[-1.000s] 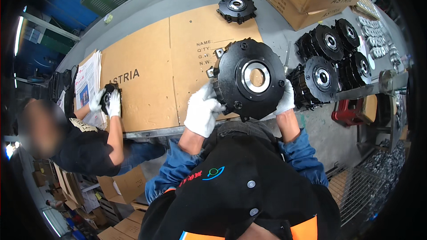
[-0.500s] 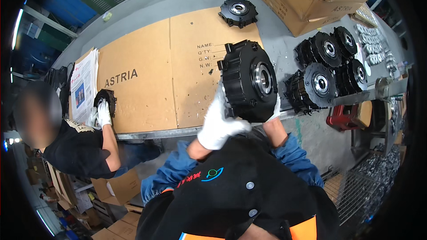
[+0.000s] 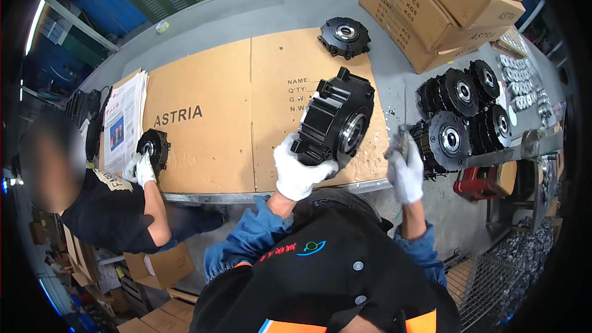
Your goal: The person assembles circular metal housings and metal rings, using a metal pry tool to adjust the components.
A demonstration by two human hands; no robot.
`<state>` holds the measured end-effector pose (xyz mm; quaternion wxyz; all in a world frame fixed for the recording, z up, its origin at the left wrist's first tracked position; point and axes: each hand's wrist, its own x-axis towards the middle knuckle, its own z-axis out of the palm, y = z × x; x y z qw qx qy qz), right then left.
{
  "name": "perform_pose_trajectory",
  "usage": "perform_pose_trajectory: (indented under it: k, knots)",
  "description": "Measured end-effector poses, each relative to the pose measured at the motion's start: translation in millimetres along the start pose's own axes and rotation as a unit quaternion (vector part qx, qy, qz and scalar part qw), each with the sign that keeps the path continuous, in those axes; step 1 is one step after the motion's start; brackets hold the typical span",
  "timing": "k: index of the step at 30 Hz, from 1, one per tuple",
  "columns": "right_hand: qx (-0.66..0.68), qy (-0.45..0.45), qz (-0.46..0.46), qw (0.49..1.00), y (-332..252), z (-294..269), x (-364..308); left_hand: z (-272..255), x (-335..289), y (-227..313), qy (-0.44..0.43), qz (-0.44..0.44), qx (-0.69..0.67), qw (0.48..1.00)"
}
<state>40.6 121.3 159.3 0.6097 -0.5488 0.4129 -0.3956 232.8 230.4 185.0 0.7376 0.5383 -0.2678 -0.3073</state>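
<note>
My white-gloved left hand (image 3: pixel 300 170) grips a thick black hub (image 3: pixel 338 120) with a notched rim and a shiny metal bearing in its centre. The hub is held up tilted above the cardboard sheet, its bearing side turned to the right. My right hand (image 3: pixel 407 176), also gloved, is raised to the right of the hub, apart from it. Its fingers are closed around a small greyish object (image 3: pixel 399 142), too blurred to name. Another black hub (image 3: pixel 345 37) lies flat at the far edge of the cardboard.
Several black hubs (image 3: pixel 447 140) stand grouped at the right, beside rows of small metal rings (image 3: pixel 518 77). Stacked cartons (image 3: pixel 425 21) rise behind them. Flattened cardboard (image 3: pixel 209 123) covers the grey table. At the left, a co-worker's gloved hands (image 3: pixel 143 169) touch another hub (image 3: pixel 159 147) near newspapers (image 3: pixel 123 123).
My right hand has come off the hub, moved right and now holds a small greyish object. The hub, still in my left hand, has tilted and lies lower in the view.
</note>
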Motion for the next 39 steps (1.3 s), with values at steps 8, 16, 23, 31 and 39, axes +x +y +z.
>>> perform_pose_trajectory:
  k: [8,16,23,31,39]
  knots:
    - [-0.315,-0.254,-0.251,0.879,-100.1,-0.2,-51.9,-12.6,7.7,7.0,-0.003,0.159,0.317,0.935]
    - [-0.37,-0.331,-0.182,0.849,-100.8,5.1,-52.8,-13.2,-0.4,13.4,-0.038,0.117,0.318,0.94]
    - [-0.334,-0.366,-0.099,0.863,-104.9,20.5,-45.2,-10.3,-5.2,10.0,-0.124,0.138,0.345,0.92]
    - [-0.217,-0.127,-0.194,0.948,-91.9,26.2,-39.5,-29.6,-7.9,-8.4,-0.084,0.006,0.146,0.986]
    - [0.055,0.053,-0.029,0.997,-13.9,5.0,13.5,-37.2,-10.0,-17.0,-0.105,-0.09,-0.261,0.955]
